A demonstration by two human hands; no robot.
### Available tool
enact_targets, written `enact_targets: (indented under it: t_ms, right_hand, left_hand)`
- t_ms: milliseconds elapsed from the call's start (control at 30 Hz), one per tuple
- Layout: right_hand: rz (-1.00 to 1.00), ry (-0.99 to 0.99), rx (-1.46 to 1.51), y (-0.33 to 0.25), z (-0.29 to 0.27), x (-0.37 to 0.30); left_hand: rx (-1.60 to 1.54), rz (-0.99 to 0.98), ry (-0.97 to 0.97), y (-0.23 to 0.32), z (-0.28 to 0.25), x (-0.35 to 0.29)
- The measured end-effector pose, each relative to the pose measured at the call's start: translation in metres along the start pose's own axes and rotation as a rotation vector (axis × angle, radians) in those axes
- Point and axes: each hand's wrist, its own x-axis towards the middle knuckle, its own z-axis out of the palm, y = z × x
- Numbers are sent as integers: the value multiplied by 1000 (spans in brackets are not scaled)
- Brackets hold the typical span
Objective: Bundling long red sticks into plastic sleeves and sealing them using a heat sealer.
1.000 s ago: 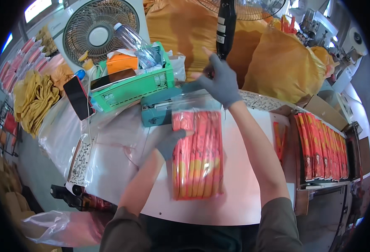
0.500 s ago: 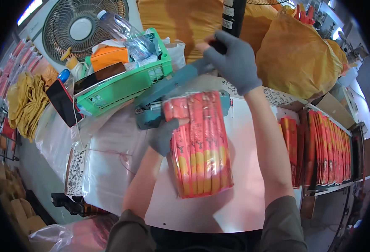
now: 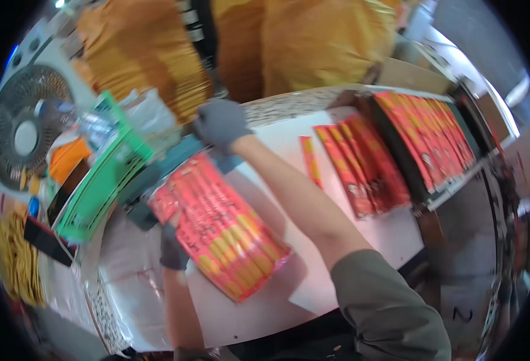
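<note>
A clear plastic bag (image 3: 226, 231) packed with a row of red-and-yellow packets lies slanted on the white tabletop, its upper end at a blue-green bag sealer (image 3: 171, 157). My left hand (image 3: 173, 248), in a grey glove with bare fingertips, grips the bag's left side near that end; part of its fingers is hidden by the bag. My right hand (image 3: 221, 125), gloved alike, is closed at the far end of the sealer's arm, which is down over the bag's end. The fingers of that hand are partly hidden and blurred.
Left of the sealer stands a green basket (image 3: 105, 192) with a bottle and an orange box, a fan (image 3: 27, 135) behind it. Several red packets (image 3: 367, 171) lie at the right, beside a box of more packets (image 3: 424, 138). Large yellow sacks (image 3: 328, 45) line the back.
My right hand has pushed the sealer's arm down from its raised position. The view has turned to the right, so the bag appears more slanted, and more packets show at the right.
</note>
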Motion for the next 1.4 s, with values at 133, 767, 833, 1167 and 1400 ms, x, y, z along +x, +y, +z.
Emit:
enact_targets:
  t_ms: [133,767,833,1167,1400]
  right_hand:
    - [80,-66,-76,-12,-10,0]
    - [744,178,-609,354,-353,-220]
    - [834,339,-857,390,-381,-259]
    - [464,-27,-232,286,-357,-251]
    - [221,-187,-57,166,-275,-223]
  left_hand:
    - [-54,37,-22,-9,31,-32]
    - [1572,649,-134,-77,190,-26]
    - [1607,583,-191,-127,211,-2]
    - [1234,880,12,-161,256,22]
    - [1161,845,163,-168,234,43]
